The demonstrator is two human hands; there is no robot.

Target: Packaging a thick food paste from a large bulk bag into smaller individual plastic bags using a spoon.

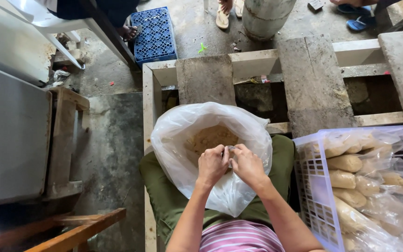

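Observation:
A large clear plastic bag (183, 135) rests on my lap, open at the top, with tan crumbly stuff (211, 137) inside. My left hand (212, 164) and my right hand (247, 164) meet at the bag's near rim. Both pinch a small clear plastic piece (230, 149) between their fingertips. Whether that piece is a small bag or part of the rim, I cannot tell.
A white plastic crate (311, 186) at my right holds several filled small bags of the same tan stuff. A wooden pallet frame (151, 102) lies in front. A blue crate (154, 32) and other people's sandalled feet are further off. A grey metal surface (10, 140) stands at left.

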